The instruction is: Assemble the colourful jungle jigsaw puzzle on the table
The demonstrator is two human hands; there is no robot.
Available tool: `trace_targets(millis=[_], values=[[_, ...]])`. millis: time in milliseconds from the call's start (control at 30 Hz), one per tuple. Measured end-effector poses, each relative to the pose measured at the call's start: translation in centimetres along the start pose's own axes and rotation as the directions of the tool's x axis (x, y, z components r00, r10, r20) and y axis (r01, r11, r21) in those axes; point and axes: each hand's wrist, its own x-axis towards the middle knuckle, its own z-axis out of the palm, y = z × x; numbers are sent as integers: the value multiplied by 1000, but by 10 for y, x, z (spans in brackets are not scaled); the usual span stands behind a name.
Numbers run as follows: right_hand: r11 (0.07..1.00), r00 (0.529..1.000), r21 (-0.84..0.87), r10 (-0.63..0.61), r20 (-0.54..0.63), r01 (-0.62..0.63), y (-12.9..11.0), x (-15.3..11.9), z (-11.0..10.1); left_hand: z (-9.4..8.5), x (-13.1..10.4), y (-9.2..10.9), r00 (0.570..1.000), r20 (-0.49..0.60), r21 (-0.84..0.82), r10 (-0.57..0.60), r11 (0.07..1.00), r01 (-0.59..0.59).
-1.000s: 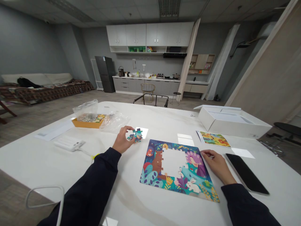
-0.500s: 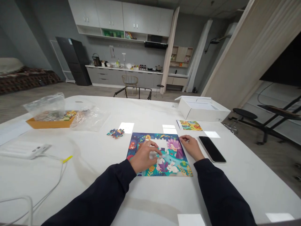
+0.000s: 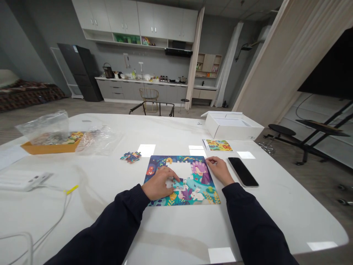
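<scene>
A colourful jigsaw puzzle (image 3: pixel 193 186) with rabbits and plants lies on the white table, with a white gap in its upper middle. Over its left part is my left hand (image 3: pixel 161 183), thumb and forefinger apart, fingertips touching the puzzle near the gap's lower edge; I see nothing between them. At the puzzle's top right corner rests my right hand (image 3: pixel 220 170), its fingers drawn together at the edge; whatever they may hold is too small to make out. A small pile of loose puzzle pieces (image 3: pixel 131 157) lies beyond the puzzle's upper left corner.
Right of my right hand lies a black phone (image 3: pixel 242 172). Further back are a picture card (image 3: pixel 219 145) and an open white box (image 3: pixel 234 127). On the left stand an orange tray (image 3: pixel 51 148) with plastic bags, and a white power strip (image 3: pixel 20 181) with cables.
The camera view has shifted, moving the table items slightly left in the picture. My left hand has moved a little left over the puzzle, uncovering more of the white gap.
</scene>
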Motion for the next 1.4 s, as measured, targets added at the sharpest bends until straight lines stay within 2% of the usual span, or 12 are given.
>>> trace_targets(millis=[567, 700, 800, 900, 1400], values=[[1000, 1000, 6, -28, -1, 28, 1, -1, -1, -5, -2, 2, 997, -73, -8, 2, 1000, -3], [1000, 1000, 8, -19, -3, 19, 1, -1, -1, -14, -2, -10, 982, -186, 43, -14, 999, 23], [1000, 1000, 8, -16, 2, 16, 0, -1, -1, -26, -2, -23, 949, -308, 87, -60, 992, 91], [1000, 1000, 7, -19, 2, 19, 0, -1, -1, -35, -4, -33, 923, -372, 89, -95, 987, 137], [1000, 1000, 6, -21, 5, 21, 3, 0, 0, -29, -3, -25, 939, -339, 64, -64, 994, 91]])
